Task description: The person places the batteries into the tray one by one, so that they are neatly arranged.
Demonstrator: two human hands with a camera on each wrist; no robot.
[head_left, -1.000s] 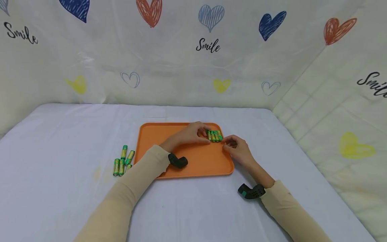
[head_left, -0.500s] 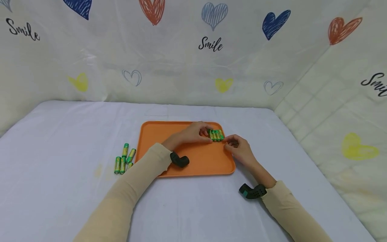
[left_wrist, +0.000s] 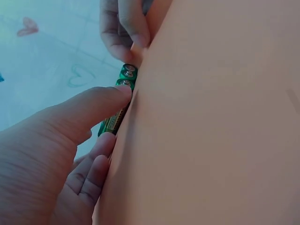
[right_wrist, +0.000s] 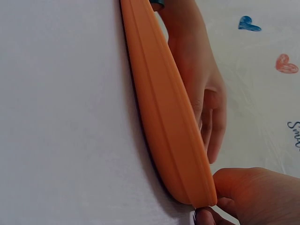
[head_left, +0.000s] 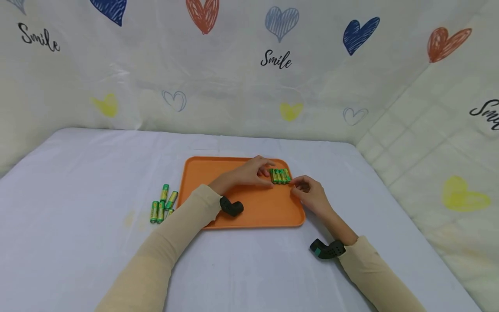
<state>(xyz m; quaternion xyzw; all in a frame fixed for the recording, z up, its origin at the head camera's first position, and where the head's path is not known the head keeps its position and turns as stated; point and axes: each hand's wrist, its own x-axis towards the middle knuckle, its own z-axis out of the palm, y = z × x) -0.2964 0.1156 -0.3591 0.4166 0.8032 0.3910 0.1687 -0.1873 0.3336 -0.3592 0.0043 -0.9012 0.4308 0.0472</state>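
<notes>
A row of several green-and-gold batteries (head_left: 281,176) lies side by side near the orange tray's (head_left: 257,212) far right corner. My left hand (head_left: 248,172) reaches over the tray and grips the left end of that row. Its thumb (left_wrist: 105,101) lies at the near battery ends, with the fingers at the far ends. At the tray's right rim is my right hand (head_left: 311,196), its fingers bent beside the row's right end. In the right wrist view, the right thumb (right_wrist: 234,180) meets the rim; whether these fingers pinch anything is unclear.
Several loose batteries (head_left: 161,207) lie on the white cloth (head_left: 78,225) left of the tray, one partly hidden by the left sleeve (head_left: 175,234). A wall sheet (head_left: 226,73) printed with hearts stands behind the table. Each wrist wears a black device.
The view shifts slightly as the head moves. Both hands stay almost in place around the battery row, and the loose batteries have not moved on the cloth.
</notes>
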